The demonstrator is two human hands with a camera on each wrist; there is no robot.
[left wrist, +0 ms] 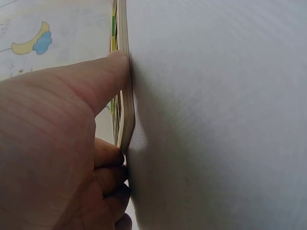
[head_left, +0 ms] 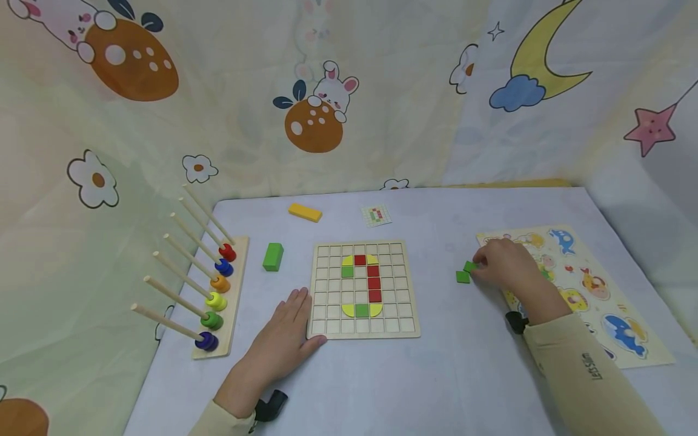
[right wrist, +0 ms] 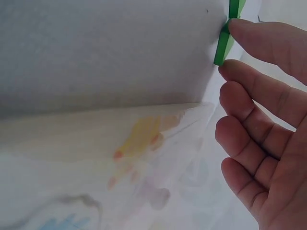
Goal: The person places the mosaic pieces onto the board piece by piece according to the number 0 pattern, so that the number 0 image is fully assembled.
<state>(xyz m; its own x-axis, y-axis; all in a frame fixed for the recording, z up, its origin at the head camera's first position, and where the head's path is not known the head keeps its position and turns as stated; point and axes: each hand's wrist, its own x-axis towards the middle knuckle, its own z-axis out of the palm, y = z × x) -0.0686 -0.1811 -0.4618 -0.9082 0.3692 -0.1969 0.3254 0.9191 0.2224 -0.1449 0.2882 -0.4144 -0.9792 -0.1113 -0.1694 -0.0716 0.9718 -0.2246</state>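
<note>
A wooden grid board (head_left: pixel 400 330) lies flat mid-table, with red, green and yellow tiles forming a figure in its cells. My left hand (head_left: pixel 280 339) rests at its lower left corner, thumb against the front edge and the other fingers along the left side. Over to the right, my right hand (head_left: pixel 504 265) pinches a small green tile (right wrist: pixel 222 47) between thumb and index finger, at the table surface. A second green tile (head_left: pixel 463 277) lies beside it, touching or nearly so. The remaining right fingers curl loosely, as the right wrist view shows.
A pegged rack (head_left: pixel 234 303) with coloured rings stands left, its rods leaning up and outward. Between rack and board lies a green block (head_left: pixel 273 257). Behind are a yellow block (head_left: pixel 305 212) and a small pattern card (head_left: pixel 376 215). An animal picture board (head_left: pixel 649 357) lies under the right forearm.
</note>
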